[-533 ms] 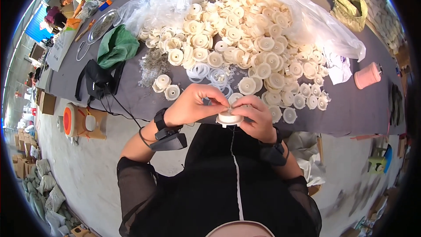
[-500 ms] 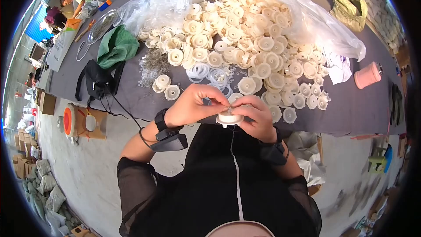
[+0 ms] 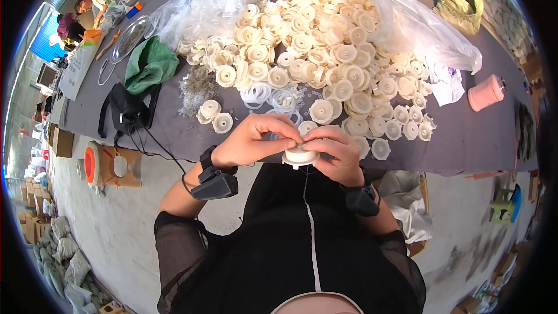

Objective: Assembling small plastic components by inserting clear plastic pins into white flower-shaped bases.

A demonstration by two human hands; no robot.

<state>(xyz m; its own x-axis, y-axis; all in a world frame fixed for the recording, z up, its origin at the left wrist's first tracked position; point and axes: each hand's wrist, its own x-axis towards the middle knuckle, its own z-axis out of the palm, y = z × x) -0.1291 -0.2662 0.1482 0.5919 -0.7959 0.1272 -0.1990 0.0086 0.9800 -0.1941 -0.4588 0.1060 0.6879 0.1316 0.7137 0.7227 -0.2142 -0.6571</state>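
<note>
Near the table's front edge I hold a round cream plastic part [image 3: 299, 157] with a flanged rim. My left hand [image 3: 256, 138] pinches at its top centre with thumb and forefinger. From the other side, my right hand [image 3: 337, 150] grips the part, its thumb and forefinger meeting the left fingertips. Anything small between the fingertips is hidden. Just beyond my hands lie translucent rings [image 3: 281, 99] and a heap of tiny clear rings [image 3: 198, 90]. A large pile of similar cream plastic parts [image 3: 325, 35] spreads behind them, with two or three loose ones [image 3: 222, 122] left of my hands.
Clear plastic bags [image 3: 218, 9] flank the pile. On the left lie a green cloth bag [image 3: 150, 65] and a black pouch [image 3: 129, 107] with a cable. A pink spool [image 3: 487, 93] stands at right. An orange-topped stool [image 3: 110, 163] is beside the table; people work far left.
The view has shifted slightly, so the table's contents sit a little further left. Both hands keep the same hold on the cream part, with only slight finger movement.
</note>
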